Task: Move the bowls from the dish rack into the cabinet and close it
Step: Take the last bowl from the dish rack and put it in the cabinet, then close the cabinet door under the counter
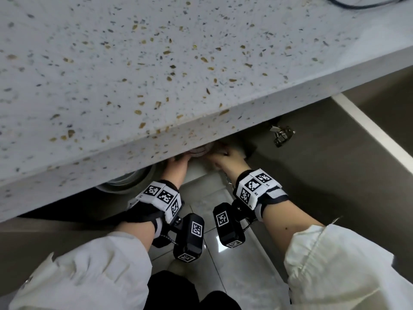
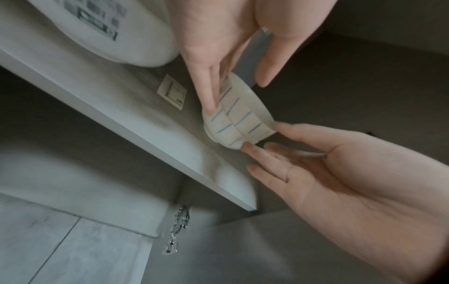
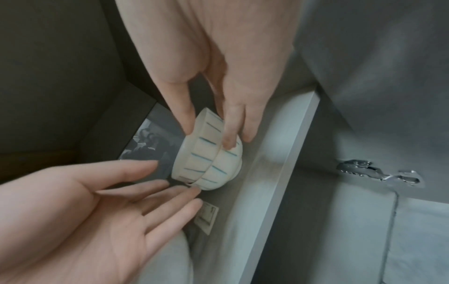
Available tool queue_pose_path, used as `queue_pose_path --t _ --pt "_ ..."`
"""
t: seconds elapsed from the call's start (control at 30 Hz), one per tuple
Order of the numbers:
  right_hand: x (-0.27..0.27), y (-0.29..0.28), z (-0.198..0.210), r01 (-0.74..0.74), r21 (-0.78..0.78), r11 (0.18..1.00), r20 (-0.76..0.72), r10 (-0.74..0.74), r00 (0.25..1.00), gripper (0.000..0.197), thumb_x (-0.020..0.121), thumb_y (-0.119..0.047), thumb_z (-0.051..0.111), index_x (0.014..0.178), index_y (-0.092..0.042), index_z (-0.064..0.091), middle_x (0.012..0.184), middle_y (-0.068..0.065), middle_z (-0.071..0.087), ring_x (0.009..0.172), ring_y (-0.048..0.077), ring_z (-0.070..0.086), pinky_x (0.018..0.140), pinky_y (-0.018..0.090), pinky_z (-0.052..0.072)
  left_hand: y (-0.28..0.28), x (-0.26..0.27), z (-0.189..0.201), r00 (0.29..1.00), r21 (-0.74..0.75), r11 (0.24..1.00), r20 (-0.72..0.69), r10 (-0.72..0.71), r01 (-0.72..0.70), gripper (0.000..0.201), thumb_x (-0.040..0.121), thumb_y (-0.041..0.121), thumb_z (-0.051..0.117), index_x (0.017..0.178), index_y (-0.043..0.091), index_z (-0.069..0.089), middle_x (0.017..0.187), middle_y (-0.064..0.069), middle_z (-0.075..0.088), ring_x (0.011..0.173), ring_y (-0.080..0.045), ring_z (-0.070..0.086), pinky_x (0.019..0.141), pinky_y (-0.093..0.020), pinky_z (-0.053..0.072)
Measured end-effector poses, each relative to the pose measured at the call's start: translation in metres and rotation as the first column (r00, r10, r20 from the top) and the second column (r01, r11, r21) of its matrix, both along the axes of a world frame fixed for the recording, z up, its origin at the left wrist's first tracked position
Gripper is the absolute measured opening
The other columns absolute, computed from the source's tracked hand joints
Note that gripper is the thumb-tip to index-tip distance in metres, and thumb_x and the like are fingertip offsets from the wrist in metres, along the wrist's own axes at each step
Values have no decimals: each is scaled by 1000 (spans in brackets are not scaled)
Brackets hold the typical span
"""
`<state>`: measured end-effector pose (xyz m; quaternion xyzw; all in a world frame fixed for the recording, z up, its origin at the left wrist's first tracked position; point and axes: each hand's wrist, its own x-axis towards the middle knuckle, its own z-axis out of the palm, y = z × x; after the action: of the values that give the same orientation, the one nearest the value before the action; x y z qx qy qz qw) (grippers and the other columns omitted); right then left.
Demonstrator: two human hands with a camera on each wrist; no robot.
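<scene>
The two nested white ceramic bowls with thin blue stripes [image 3: 209, 159] stand foot-down on the grey cabinet shelf with a pale front edge [image 3: 279, 153], a little back from that edge. They are likely stiff, glazed and rather slick, light enough for fingertips, and apt to chip or clatter if set down hard. The upper bowl sits loose in the lower one, so any hold should take both walls or go under the foot, not the top rim alone. The right hand [image 3: 218, 57] reaches in above the shelf. Its thumb is on the upper bowl's rim and its fingers [image 3: 228, 142] are laid down the lower bowl's side, a light pinch across the stack. The left hand [image 2: 218, 38] comes from the other side with its fingers straight and a little spread. Its forefinger [image 2: 209, 107] lies along the bowls' wall, while its thumb appears just clear of the rim. Seen from the head camera, both forearms slope down under the speckled stone countertop [image 1: 156, 63], wrists near each other.
</scene>
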<state>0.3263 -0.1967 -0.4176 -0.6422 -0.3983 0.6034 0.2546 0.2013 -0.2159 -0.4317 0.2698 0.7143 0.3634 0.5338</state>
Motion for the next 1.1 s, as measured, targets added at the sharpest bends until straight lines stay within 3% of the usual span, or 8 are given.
queue_pose_path --t 0.1,0.23,0.3,0.43,0.63,0.77,0.93,1.1 --pt "9 -24 28 5 8 1000 6 -5 1000 55 86 -9 58 137 -3 40 118 15 55 107 22 56 80 20 41 -26 8 31 999 16 1000 28 15 -16 54 90 11 47 141 14 31 146 -11 38 134 -27 38 113 -46 31" --pt "25 -65 74 -28 -17 999 -8 28 1000 51 87 -6 56 135 0 42 90 18 58 63 9 54 61 15 39 -71 25 89 996 65 994 -21 -87 88 46 91 2 41 137 7 38 143 -16 43 130 -26 43 112 -41 34" --pt "36 -86 103 -47 -28 999 -7 47 999 49 87 -5 54 134 0 44 101 27 62 80 17 56 74 24 47 -94 32 117 984 102 982 -85 -154 162 41 91 2 41 131 6 45 138 -15 49 125 -24 47 109 -35 37" --pt "59 -125 155 -133 80 988 205 114 972 41 86 -16 54 128 -12 53 109 9 62 104 19 57 103 34 42 -134 38 174 888 162 913 -346 -304 375 39 90 6 41 128 14 48 136 -4 50 122 -14 49 95 -21 35" --pt "107 -163 203 -376 357 855 744 -17 668 49 87 -19 49 135 -11 44 145 12 40 133 26 37 110 29 28 -163 22 234 372 89 752 -902 -217 654 47 85 7 47 132 7 46 141 -12 45 130 -27 42 106 -37 37" --pt "141 -173 198 -323 286 902 882 -116 457 65 81 -17 53 142 -6 32 152 21 27 141 35 26 116 41 21 -165 -3 241 102 -107 796 -973 -207 596 64 84 11 48 143 5 26 154 -21 23 144 -35 19 118 -47 16" --pt "164 -195 188 -94 26 995 936 9 351 74 80 -18 53 146 -5 20 139 22 41 128 38 38 109 45 27 -168 -25 233 87 -223 839 -949 -304 497 77 84 15 50 147 4 7 157 -23 7 146 -34 6 120 -47 8" --pt "151 -201 194 -41 0 999 924 16 382 63 80 -16 54 137 -2 31 131 22 46 121 38 43 99 43 34 -169 -28 234 110 -226 830 -940 -324 510 76 84 14 48 147 5 7 158 -20 6 147 -31 4 120 -45 7"
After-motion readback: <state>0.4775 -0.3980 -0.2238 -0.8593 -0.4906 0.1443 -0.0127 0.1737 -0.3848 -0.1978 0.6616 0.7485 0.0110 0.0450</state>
